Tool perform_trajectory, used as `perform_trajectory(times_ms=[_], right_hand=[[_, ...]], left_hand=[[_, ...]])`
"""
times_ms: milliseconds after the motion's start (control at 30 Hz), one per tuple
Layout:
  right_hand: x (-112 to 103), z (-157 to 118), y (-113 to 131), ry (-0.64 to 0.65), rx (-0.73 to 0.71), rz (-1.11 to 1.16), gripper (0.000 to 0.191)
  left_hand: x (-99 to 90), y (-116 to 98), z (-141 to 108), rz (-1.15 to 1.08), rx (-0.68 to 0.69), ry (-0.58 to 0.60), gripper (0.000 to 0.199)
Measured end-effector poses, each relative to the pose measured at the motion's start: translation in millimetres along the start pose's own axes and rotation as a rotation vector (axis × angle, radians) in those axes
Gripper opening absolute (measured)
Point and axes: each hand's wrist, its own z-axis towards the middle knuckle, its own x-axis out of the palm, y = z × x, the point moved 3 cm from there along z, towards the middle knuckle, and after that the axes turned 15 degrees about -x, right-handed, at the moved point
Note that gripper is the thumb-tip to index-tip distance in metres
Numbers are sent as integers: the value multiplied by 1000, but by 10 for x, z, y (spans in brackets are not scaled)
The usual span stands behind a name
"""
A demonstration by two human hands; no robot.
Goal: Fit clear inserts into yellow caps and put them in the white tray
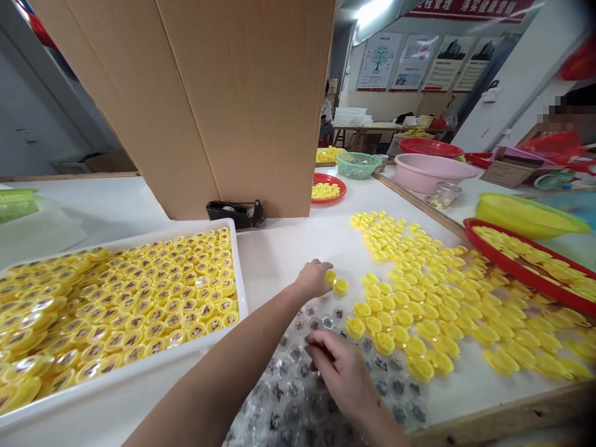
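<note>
My left hand (317, 279) reaches forward over the white table, fingers bent and closed at a small round yellow plastic piece (330, 277). Another yellow piece (341, 286) lies right beside it. Nearer to me, my right hand (342, 372) is curled with thumb and fingertips together; anything between them is too small or hidden to make out. Under and around it spread many clear round plastic covers (293, 388) with small dark printed pictures. A large loose spread of yellow pieces (410, 298) lies to the right of both hands.
A white tray (239, 282) at left holds rows of yellow pieces with pictures. Behind it stand a black tape dispenser (235, 214) and a tall cardboard sheet (242, 105). To the right are a red tray (526, 273), a yellow-green basin (526, 217) and a pink basin (431, 172).
</note>
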Motion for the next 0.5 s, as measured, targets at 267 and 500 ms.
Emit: perform_trajectory(times_ms=[267, 500], right_hand=[[-62, -143, -254, -322, 237, 563, 23], [-247, -150, -295, -493, 107, 265, 24]], left_hand=[[-65, 85, -145, -173, -68, -33, 31], [-102, 375, -1109, -497, -39, 71, 29]])
